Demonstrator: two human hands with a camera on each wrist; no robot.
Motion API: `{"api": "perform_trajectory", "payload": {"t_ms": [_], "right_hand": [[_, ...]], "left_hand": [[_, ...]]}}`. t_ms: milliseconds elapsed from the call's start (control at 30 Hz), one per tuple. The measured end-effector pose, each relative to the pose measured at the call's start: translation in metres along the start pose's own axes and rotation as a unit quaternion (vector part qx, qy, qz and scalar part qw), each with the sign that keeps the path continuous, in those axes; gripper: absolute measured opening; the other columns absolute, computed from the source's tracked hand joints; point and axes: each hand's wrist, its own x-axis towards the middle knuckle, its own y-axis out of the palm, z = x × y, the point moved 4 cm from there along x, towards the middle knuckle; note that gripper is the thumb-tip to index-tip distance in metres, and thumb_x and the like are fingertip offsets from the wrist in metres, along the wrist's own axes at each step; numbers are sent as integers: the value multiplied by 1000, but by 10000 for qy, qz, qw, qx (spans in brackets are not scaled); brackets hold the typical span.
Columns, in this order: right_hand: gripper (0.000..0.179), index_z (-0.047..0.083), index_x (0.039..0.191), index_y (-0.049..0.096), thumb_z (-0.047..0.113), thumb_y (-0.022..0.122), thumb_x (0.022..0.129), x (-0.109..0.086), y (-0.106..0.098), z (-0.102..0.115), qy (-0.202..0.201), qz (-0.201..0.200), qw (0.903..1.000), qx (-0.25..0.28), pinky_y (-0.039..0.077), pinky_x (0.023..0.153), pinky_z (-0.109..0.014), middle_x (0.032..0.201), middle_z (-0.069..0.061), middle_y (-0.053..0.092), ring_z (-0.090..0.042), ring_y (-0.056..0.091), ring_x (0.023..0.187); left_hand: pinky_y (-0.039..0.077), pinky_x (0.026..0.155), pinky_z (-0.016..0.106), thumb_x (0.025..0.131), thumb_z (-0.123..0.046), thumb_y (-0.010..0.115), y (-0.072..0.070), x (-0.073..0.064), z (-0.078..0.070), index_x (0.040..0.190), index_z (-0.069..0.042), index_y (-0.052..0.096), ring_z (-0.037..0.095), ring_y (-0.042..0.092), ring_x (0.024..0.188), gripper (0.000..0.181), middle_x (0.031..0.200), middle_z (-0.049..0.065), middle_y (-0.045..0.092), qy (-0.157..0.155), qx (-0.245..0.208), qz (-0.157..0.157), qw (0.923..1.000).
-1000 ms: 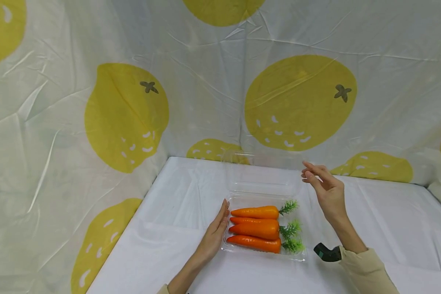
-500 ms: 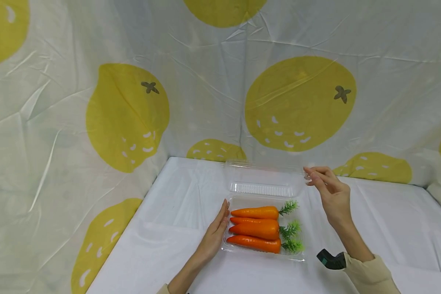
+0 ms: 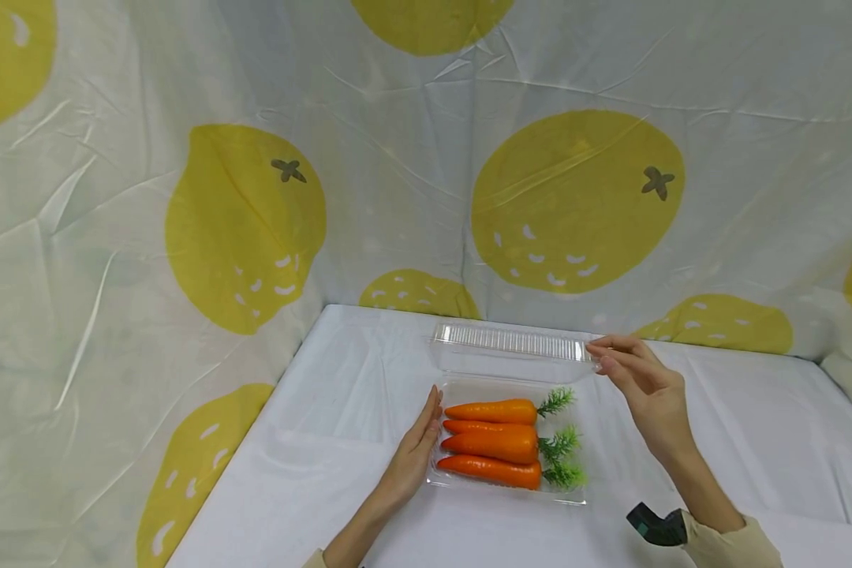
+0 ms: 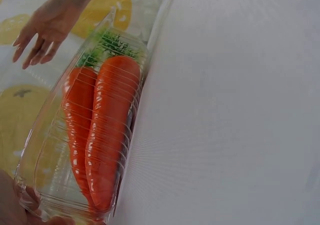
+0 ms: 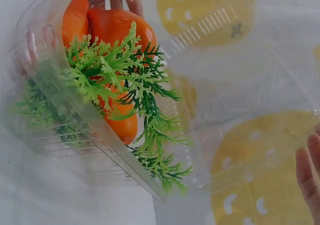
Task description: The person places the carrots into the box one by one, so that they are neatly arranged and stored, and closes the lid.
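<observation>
In the head view, a clear plastic clamshell container (image 3: 507, 497) lies on the table with several orange carrots (image 3: 500, 443) inside, their green leafy tops pointing right. Its hinged lid (image 3: 511, 347) is raised and tilted along the far side. My left hand (image 3: 412, 456) rests along the container's left side, fingers nearly straight. At the lid's right corner, my right hand (image 3: 646, 386) pinches the edge between thumb and fingers. Through the container wall, the left wrist view shows carrots (image 4: 112, 130). Leafy tops (image 5: 125, 85) fill much of the right wrist view.
A white cloth covers the table (image 3: 312, 473). Behind and to the left hangs a pale curtain (image 3: 397, 158) printed with large yellow lemons. A dark device (image 3: 656, 525) sits at my right wrist.
The lid has swung from nearly upright toward the front. My right hand has moved slightly right and lower with its corner. My left hand and the carrots stay in place.
</observation>
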Motion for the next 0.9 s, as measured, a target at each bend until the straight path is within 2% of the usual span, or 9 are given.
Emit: {"api": "perform_trajectory", "payload": {"t_ms": [267,467,667,900], "right_hand": [[31,-18,128,62,-13,57,98,-11,-2,4,280,325,9985,-352,57,99,-16,131,-1,64,-11,64,114],[36,-11,132,64,-14,59,97,-17,-2,9,481,493,9938,-878,56,97,-14,131,0,64,-10,64,110],[40,-9,134,63,-16,60,94,-22,0,12,366,788,9893,-1173,54,97,-13,133,-3,63,-12,62,111],[45,-2,137,63,-13,64,94,-30,-1,12,301,1056,9792,-1708,52,98,-11,134,-10,61,-11,61,111]], "left_hand": [[15,128,50,116,-22,28,0,0,0,168,-13,6,35,20,160,57,175,11,13,-4,-20,6,10000],[15,128,51,116,-22,28,1,0,0,168,-14,6,36,19,160,57,175,11,13,-32,-14,-7,10000],[15,127,49,116,-21,27,1,-1,1,168,-14,5,35,18,161,57,175,10,12,-37,-56,8,10000],[15,128,49,115,-19,28,1,1,2,168,-16,6,36,18,160,57,175,12,12,-9,-138,35,9999]]}}
